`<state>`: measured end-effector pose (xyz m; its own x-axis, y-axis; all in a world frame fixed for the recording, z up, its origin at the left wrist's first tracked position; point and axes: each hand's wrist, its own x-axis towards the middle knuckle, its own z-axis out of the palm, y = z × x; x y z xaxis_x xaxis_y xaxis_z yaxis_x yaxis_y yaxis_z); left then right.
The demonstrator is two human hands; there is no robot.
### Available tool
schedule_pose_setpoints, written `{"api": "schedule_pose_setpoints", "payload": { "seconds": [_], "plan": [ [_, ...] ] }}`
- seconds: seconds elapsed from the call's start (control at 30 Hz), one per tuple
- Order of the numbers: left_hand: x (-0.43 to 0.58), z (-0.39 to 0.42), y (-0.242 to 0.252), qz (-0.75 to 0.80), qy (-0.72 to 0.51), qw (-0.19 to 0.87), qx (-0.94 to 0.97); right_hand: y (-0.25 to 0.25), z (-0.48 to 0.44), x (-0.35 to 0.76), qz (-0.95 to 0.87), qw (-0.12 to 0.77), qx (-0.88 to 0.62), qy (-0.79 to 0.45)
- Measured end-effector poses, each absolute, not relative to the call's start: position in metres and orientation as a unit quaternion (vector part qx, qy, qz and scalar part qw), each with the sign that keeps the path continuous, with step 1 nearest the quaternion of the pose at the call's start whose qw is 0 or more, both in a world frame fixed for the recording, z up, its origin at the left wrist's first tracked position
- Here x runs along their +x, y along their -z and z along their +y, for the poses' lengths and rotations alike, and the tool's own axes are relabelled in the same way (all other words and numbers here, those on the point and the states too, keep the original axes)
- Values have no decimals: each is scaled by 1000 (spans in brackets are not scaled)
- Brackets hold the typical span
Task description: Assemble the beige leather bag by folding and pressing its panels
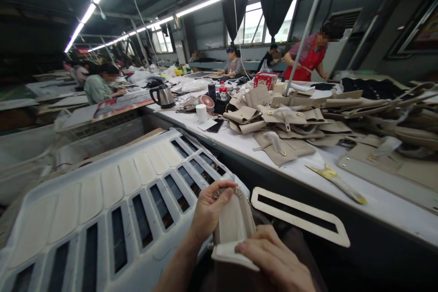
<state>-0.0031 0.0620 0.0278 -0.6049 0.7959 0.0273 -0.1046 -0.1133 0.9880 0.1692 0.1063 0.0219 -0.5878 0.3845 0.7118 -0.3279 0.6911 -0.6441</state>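
Beige leather-look piece [232, 223] is sitting between both hands, the left hand [212, 212] grip pinching its curved top rim while the right hand [275, 255] is touching the paler lower edge (can't tell if it's pinching there). Probably it's handling light and bendy, maybe scuffing easily, so I'd be holding that firmer-looking rim. Slotted plastic crate [154, 247] is sitting beside it.
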Motion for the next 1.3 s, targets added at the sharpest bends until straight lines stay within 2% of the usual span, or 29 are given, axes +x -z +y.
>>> {"api": "schedule_pose_setpoints", "payload": {
  "seconds": [0.1, 0.2, 0.33, 0.83, 0.97, 1.13, 1.3],
  "plan": [
    [-5, 57, -26, 515, -711, 389, 278, -26, 115, 162, -765, 422, -125, -470],
    [-7, 49, -25, 447, -719, 447, 287, -21, 122, 155, -756, 369, -238, -485],
    [-7, 44, -20, 488, -702, 392, 340, -13, 117, 152, -757, 305, -289, -501],
    [5, 56, -17, 599, -680, 319, 278, -10, 111, 150, -693, 286, -348, -563],
    [8, 55, -18, 620, -676, 309, 252, -14, 111, 149, -691, 253, -340, -585],
    [10, 55, -17, 627, -673, 299, 255, -20, 114, 144, -737, 215, -329, -550],
    [9, 57, -15, 619, -681, 294, 256, -20, 127, 136, -755, 242, -264, -549]
  ]
}}
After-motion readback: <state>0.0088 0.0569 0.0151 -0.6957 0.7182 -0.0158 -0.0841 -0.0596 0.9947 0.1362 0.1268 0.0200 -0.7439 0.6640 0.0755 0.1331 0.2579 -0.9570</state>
